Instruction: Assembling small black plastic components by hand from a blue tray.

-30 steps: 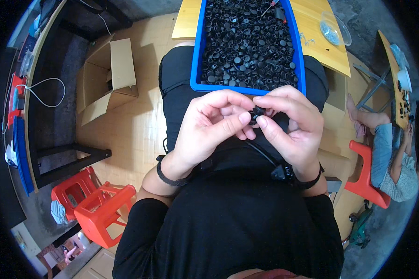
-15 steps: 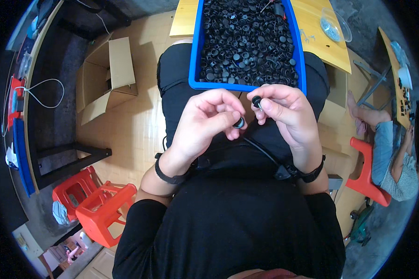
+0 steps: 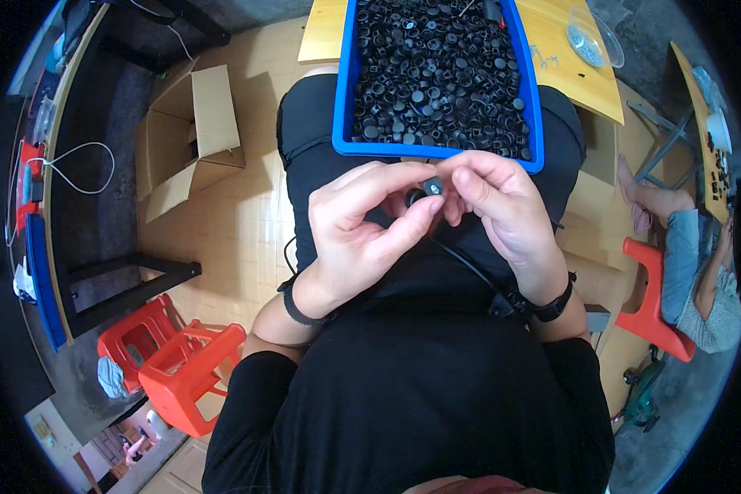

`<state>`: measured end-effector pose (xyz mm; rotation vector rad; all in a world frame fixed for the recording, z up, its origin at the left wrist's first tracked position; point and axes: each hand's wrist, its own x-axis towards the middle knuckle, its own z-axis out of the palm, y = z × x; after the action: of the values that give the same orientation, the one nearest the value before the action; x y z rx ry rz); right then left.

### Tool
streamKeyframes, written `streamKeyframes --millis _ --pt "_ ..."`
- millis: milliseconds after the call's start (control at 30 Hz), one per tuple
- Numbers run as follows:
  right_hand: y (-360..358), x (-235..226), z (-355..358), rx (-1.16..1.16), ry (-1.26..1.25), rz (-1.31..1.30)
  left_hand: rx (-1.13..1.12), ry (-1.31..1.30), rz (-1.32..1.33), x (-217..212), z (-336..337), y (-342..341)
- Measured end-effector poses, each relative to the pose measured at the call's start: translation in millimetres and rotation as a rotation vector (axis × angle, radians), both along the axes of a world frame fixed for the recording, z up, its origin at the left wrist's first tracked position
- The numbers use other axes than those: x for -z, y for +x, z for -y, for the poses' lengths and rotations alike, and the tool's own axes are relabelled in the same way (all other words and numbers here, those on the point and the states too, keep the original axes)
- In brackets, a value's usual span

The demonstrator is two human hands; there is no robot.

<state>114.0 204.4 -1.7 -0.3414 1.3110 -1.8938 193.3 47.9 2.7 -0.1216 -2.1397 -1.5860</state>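
Just in front of the blue tray's near edge, my two hands meet over my lap. Between thumb and forefinger, my left hand (image 3: pixel 358 218) pinches a small black round plastic part (image 3: pixel 434 186). A second black ring-like part (image 3: pixel 415 197) sits behind it, within the curl of the left fingers. My right hand (image 3: pixel 506 198) is closed beside it, its forefinger tip against the left fingertips and its thumb bent inward. Whatever the right fingers hold, if anything, is hidden. The blue tray (image 3: pixel 436 151) holds a heap of small black caps and rings (image 3: pixel 440 82).
A yellow table (image 3: pixel 584 78) lies under the tray, with loose small screws and a clear tub (image 3: pixel 589 49) at right. An open cardboard box (image 3: pixel 216 111) stands on the floor at left. Red stools (image 3: pixel 185 387) are lower left. A person (image 3: pixel 700 272) sits at far right.
My hands have come together. The black part that my right hand held apart now appears in my left fingers' pinch, and the left forefinger has stretched toward the right hand.
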Motion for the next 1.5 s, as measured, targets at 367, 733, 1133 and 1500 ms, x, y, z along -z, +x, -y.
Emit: streamKeyframes --millis 367,733,1133,1500 --pt "18.2 6.2 16.6 0.179 -0.009 -0.352 -0.052 0.313 0.082 1.5 -9.9 2.4" --pt "13.8 16.4 11.4 0.309 0.011 -0.662 -0.057 0.527 0.140 -2.1 -1.6 6.2" --pt "-0.9 9.0 1.4 -0.053 -0.269 0.109 -0.178 -0.236 -0.082 -5.3 -4.0 6.2" --pt "-11.4 13.0 -3.4 -0.231 -0.415 0.104 0.219 0.422 0.113 5.4 4.5 10.3"
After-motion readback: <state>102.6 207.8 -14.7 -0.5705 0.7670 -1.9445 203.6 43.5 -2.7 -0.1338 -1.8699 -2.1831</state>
